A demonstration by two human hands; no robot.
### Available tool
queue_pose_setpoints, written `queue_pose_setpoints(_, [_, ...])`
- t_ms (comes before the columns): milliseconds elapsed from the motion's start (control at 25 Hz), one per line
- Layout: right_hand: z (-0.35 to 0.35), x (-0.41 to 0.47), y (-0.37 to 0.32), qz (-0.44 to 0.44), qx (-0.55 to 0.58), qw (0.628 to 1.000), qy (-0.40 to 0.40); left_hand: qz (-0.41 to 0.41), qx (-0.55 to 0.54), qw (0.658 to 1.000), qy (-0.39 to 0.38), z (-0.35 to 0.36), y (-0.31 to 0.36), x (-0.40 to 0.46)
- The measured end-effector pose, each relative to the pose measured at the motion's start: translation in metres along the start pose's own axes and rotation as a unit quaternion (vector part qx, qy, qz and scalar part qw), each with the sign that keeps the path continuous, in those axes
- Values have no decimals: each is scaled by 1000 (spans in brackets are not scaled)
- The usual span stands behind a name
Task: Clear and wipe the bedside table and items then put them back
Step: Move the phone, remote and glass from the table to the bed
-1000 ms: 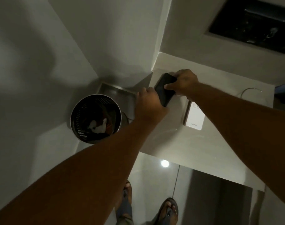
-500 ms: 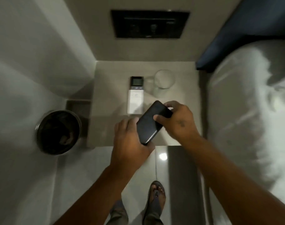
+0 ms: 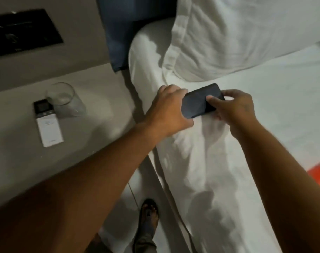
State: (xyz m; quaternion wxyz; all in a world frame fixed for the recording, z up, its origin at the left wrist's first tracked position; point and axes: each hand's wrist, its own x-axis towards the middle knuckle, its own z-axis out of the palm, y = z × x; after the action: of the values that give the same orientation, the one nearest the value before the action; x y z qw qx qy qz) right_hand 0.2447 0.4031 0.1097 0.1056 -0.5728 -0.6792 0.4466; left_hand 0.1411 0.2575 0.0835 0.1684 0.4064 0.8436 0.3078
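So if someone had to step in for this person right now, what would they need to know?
Left hand and right hand both grip the dark phone, held over the white bed below the pillow.
On the bedside table: a glass and a white remote.
Done: phone lifted off the table.
Left: set it down, move glass and remote, wipe everything, put all back.

Both hands, left hand (image 3: 171, 111) and right hand (image 3: 234, 108), have carried the phone (image 3: 201, 101) away from the bedside table (image 3: 93, 114); now it is over the bed (image 3: 265, 143), near its left edge, below the pillow (image 3: 237, 37).
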Motion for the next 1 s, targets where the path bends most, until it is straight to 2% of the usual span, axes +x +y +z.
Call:
queue_pose_setpoints(160, [-1, 13, 9, 15, -9, 1000, 2, 24, 5, 1000, 7, 12, 2, 22])
queue_pose_setpoints(240, [1, -3, 6, -9, -83, 994, 68, 26, -24, 999, 5, 2, -2, 9])
queue_pose_setpoints(320, [16, -46, 3, -130, -99, 972, 170, -9, -72, 997, 28, -17, -27, -27])
queue_pose_setpoints(360, [32, -74, 3, -201, -69, 957, 199, -30, -88, 994, 62, -28, -49, -50])
queue_pose_setpoints(400, [55, -101, 8, -242, -37, 950, 193, -59, -91, 989, 96, -38, -79, -76])
queue_pose_setpoints(440, [81, -124, 17, -243, -12, 959, 147, -105, -83, 984, 120, -47, -108, -103])
queue_pose_setpoints(520, [156, -170, 25, -156, 33, 987, -28, -259, -74, 951, 152, -77, -178, -152])
queue_pose_setpoints(560, [193, -185, 26, -110, 44, 986, -113, -335, -76, 924, 168, -89, -211, -168])
queue_pose_setpoints(640, [260, -193, 21, -65, 29, 974, -213, -446, -70, 872, 189, -103, -264, -181])
queue_pose_setpoints(720, [324, -181, 11, -74, 2, 968, -241, -493, -88, 845, 188, -105, -305, -175])
queue_pose_setpoints(800, [372, -163, 2, -104, -52, 964, -240, -503, -163, 826, 195, -97, -328, -160])
queue_pose_setpoints(880, [403, -153, -2, -113, -97, 962, -227, -509, -209, 807, 216, -88, -347, -147])
queue_pose_setpoints(1000, [421, -149, -7, -103, -98, 959, -247, -512, -303, 766, 244, -85, -362, -134])
